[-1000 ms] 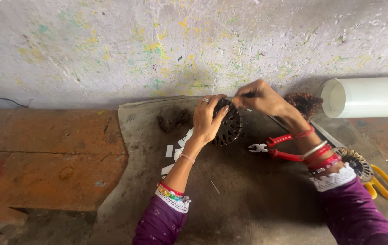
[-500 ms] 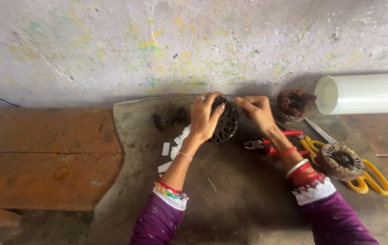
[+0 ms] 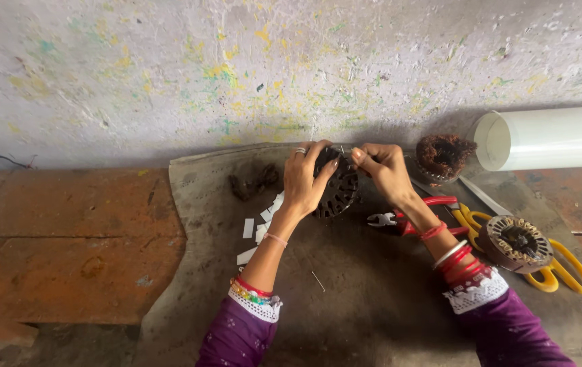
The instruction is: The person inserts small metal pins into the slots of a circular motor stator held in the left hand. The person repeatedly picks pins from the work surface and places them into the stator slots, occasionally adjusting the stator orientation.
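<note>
Paint-flecked wall (image 3: 291, 68) behind; grey mat (image 3: 372, 292) spread over orange floor (image 3: 66, 231); white pipe (image 3: 549, 139) lying at far right against the wall; yellow-handled scissors (image 3: 563, 272) under a second round stator (image 3: 514, 242) on the mat's right; dark slotted stator core (image 3: 337, 190) held up on edge above the mat's far middle; left hand (image 3: 304, 180) wrapped around its left rim, fingers curled tight on it; right hand (image 3: 386, 170) at its upper right edge, fingertips pinched together on the rim; red-handled cutters (image 3: 406, 217) lying just beneath the right wrist; tangled burnt coil (image 3: 446, 155) near the pipe; white paper strips (image 3: 258, 228) scattered left of the left wrist.
</note>
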